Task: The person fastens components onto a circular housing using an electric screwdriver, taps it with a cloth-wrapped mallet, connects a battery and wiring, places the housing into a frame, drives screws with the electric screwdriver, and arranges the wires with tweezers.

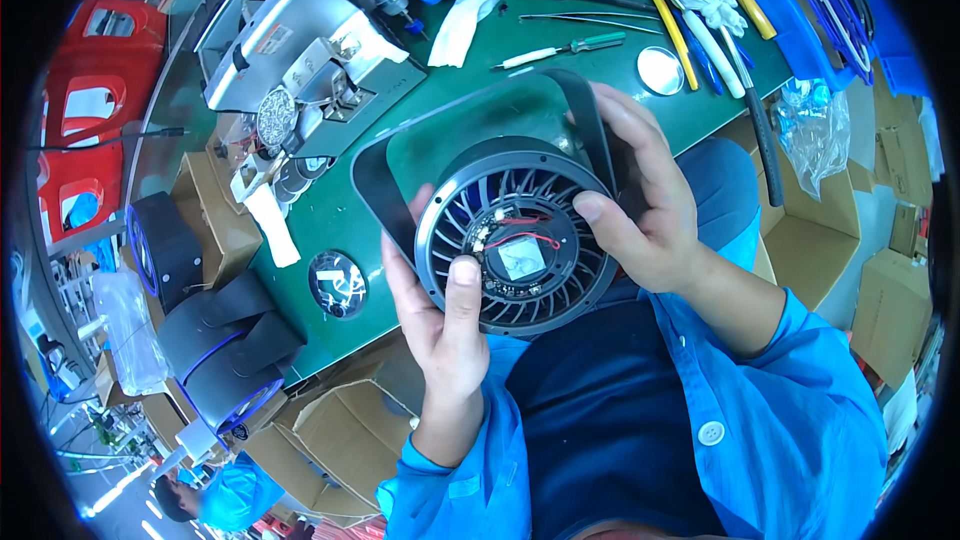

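Observation:
Between my two hands is a round black fan point(590, 290) with a ring of curved fins, a small circuit board, red wires and a pale square pad at its hub. A dark U-shaped bracket point(372, 185) is joined to it and reaches out over the green bench. My left hand point(440, 325) grips the rim from the lower left, thumb on the fins near the hub. Around the bracket's right arm and the rim wraps my right hand point(645, 200), its thumb on the fan's edge. Some fingers of both hands are hidden behind the unit.
A metal bench machine point(310, 70) stands at the far left. Screwdriver point(570, 48), tweezers point(590, 18) and pliers point(675, 40) lie on the green bench point(330, 230). Finished-looking black fans point(230, 340) and cardboard boxes point(340, 430) are at left; more boxes point(815, 230) at right. Another person point(235, 495) sits lower left.

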`<action>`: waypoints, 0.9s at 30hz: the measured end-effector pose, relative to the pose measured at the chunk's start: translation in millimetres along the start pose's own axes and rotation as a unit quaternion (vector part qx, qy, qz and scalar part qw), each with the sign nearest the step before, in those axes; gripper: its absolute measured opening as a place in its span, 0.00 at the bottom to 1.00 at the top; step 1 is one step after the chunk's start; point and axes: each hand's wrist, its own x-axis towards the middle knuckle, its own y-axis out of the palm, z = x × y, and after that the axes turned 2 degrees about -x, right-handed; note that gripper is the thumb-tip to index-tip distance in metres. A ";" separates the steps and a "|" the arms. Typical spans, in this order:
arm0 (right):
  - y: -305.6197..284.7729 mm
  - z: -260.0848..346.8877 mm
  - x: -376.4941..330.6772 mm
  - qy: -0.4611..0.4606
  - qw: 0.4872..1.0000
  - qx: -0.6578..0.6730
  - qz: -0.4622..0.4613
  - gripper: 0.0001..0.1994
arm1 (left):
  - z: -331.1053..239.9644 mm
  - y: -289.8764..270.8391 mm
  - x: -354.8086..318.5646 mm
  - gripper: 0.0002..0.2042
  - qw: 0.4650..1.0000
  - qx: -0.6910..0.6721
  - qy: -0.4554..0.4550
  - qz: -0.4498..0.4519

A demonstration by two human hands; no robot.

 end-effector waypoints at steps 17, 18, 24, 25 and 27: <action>6.9 19.1 4.4 0.126 0.961 0.243 0.042 0.42 | 8.1 -3.5 -4.6 0.44 0.996 0.030 0.071 0.052; 7.7 19.3 4.9 0.123 0.963 0.238 0.040 0.42 | 8.0 -4.2 -4.6 0.44 0.996 0.028 0.070 0.056; 13.0 18.7 7.0 0.114 0.968 0.222 0.033 0.40 | 5.9 -1.2 -1.4 0.43 0.996 0.030 0.066 0.047; 16.1 19.2 5.7 0.127 0.966 0.223 0.017 0.40 | 4.9 -2.2 2.1 0.45 0.997 0.036 0.055 0.050; 19.0 22.3 8.0 0.140 0.964 0.224 0.002 0.40 | 1.9 -6.3 7.7 0.49 0.997 0.048 0.033 0.056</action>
